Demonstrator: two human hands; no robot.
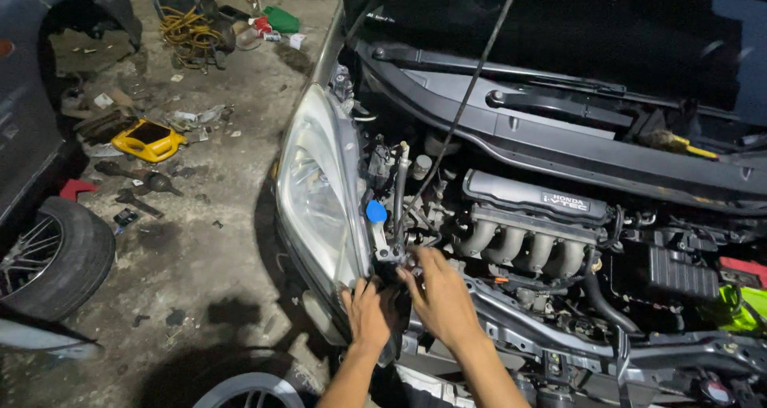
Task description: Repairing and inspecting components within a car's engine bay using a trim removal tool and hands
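I look down into the open engine bay of a car. My left hand [369, 312] rests on the front frame just behind the headlight [313, 188], fingers curled onto a dark part there. My right hand [438, 294] reaches in beside it, fingertips pressed on a small fitting at the foot of a metal bracket [385, 244]. A blue cap [375, 211] sits just above both hands. What the fingers pinch is hidden in shadow. The grey intake manifold [519, 244] lies to the right of my right hand.
A thin prop rod [471, 80] slants up to the raised hood. A black hose [599, 296] curves by the manifold. On the dirty concrete floor lie a yellow tool case [148, 140], a coiled yellow cable [188, 31] and a wheel with tyre [52, 256].
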